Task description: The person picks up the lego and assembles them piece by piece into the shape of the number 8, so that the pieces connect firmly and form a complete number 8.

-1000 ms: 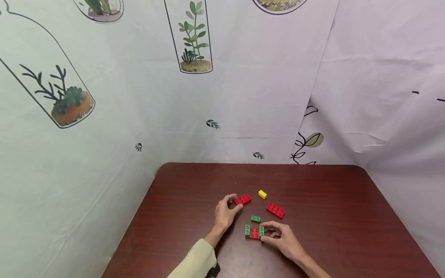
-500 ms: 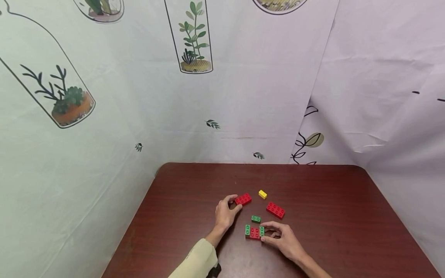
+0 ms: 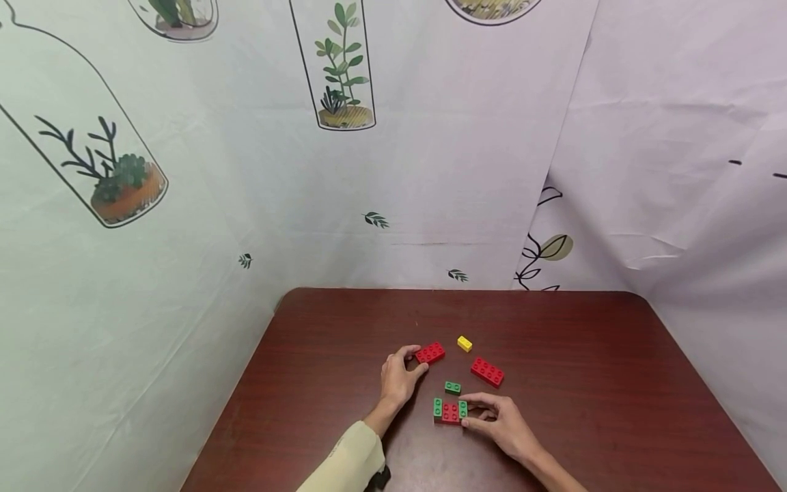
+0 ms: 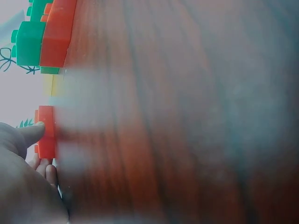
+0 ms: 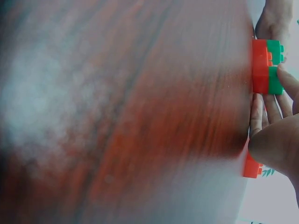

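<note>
In the head view, my left hand (image 3: 396, 379) pinches a red brick (image 3: 430, 352) on the table (image 3: 326, 355), and my right hand (image 3: 501, 420) is clamped on the right end of a red base (image 3: 450, 413) bearing two green bricks (image 3: 437, 408)

In the left wrist view, my thumb touches the red brick

In the right wrist view, my thumb meets one green brick, fingers beside the base

We saw soft, bright light on the white plant-printed fabric backdrop (image 3: 393, 178), grey shadow in its right-hand folds, and a pale sheen on the dark red-brown wooden counter (image 3: 439, 458). In both wrist views that surface was blurred under bluish haze; the stacked red-and-green plastic bricks (image 4: 55, 37) looked sharper.
</note>
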The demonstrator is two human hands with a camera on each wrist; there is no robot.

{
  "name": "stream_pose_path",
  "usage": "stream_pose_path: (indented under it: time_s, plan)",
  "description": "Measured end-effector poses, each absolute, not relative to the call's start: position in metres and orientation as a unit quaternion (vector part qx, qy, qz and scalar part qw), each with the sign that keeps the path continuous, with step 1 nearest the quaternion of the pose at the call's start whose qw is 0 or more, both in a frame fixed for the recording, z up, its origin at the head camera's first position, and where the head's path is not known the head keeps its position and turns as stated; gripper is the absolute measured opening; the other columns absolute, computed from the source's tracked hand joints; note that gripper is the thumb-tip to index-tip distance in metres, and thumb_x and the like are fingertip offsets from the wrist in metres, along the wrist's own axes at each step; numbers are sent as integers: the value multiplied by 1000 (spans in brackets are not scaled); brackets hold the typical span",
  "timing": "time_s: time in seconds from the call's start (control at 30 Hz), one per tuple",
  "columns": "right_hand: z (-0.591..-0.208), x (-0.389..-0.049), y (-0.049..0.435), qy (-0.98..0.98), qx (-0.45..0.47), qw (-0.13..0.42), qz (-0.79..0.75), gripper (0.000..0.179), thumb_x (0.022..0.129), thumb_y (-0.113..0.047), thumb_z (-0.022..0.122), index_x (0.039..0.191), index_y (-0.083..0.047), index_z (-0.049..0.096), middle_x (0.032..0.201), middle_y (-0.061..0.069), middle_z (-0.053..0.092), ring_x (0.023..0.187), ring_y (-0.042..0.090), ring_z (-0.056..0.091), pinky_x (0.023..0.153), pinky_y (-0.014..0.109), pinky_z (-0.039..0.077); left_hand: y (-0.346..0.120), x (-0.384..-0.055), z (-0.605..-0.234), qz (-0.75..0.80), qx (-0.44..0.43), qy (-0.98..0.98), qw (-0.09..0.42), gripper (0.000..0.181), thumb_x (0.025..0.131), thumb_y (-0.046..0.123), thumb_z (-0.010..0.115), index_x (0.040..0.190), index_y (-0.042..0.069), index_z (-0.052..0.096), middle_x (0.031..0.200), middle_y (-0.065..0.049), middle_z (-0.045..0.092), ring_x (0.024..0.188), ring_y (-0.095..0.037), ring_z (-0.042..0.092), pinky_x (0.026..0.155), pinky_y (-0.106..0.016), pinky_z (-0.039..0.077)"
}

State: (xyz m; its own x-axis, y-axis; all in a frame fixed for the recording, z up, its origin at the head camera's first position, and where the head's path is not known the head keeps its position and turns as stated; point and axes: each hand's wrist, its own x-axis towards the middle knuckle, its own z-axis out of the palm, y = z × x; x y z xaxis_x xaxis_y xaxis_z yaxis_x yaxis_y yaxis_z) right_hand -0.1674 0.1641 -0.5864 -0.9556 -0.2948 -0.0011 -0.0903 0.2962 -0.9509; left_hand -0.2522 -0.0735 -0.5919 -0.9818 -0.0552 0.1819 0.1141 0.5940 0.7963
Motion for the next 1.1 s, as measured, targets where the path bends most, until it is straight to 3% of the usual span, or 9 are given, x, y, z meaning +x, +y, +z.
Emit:
stream_pose_path:
  time_s: [0.5,0.83,1.1]
  plan:
    - [-586,-166,162,802,-108,92,-581,43,90,-18,87,128,-3,75,116,11,74,92,14,69,76,27,57,-79,-246,-591,-471,-25,-878,78,31,92,22,86,122,16,79,106,-1,74,102,-20,67,91,-46,52]
    - [-586,-166,163,797,-112,87,-587,43,89,-18,88,127,-3,74,118,11,74,98,18,69,78,28,57,-81,-229,-575,-496,-54,-864,64,32,93,26,86,124,21,78,110,1,74,105,-25,65,90,-45,52]
    - [-587,-167,163,799,-121,75,-584,40,90,-18,87,125,-2,75,115,11,75,96,17,70,77,28,58,-80,-213,-564,-537,-95,-837,39,31,94,26,84,125,22,78,114,2,75,107,-27,66,98,-54,50]
